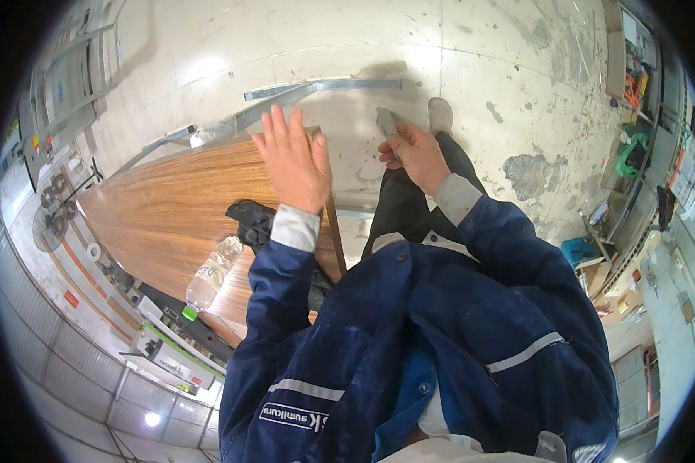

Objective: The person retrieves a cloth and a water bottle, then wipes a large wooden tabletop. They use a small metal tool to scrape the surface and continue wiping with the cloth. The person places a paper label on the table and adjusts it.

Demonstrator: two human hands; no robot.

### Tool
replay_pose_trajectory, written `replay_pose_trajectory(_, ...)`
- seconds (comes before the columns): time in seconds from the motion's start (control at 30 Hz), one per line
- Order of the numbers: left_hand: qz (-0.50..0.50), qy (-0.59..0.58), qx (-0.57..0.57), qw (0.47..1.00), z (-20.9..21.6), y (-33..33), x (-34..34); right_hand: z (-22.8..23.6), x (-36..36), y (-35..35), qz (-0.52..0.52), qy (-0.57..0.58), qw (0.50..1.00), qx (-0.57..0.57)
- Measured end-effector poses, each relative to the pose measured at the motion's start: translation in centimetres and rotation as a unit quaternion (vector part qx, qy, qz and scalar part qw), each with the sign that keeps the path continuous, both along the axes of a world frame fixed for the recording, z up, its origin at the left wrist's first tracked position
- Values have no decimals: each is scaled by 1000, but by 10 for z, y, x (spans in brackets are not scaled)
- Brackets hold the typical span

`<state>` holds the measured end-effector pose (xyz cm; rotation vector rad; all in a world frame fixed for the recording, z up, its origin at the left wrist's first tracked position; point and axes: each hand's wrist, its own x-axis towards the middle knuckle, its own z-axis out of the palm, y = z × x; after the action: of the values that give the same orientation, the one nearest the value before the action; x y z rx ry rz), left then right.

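Blue jacket sleeves fill the foreground. Left hand point(293, 162) lies flat, fingers spread, on the near end of a wood-grain panel point(170, 208), holding nothing. Panel's long axis runs away to the left. Right hand point(415, 153) is closed around a small grey tool point(387, 123), tip pointing away, over the floor. Plastic bottle point(211, 274) lies on the panel.
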<state>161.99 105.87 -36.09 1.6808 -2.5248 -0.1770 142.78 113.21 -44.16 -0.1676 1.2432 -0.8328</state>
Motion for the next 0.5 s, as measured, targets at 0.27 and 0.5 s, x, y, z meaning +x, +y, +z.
replay_pose_trajectory(0.27,124,-58,121,983,1,164,20,45,2,-52,210,215,896,-328)
replay_pose_trajectory(0.5,217,-31,69,973,6,272,20,35,33,-85,306,188,922,-148)
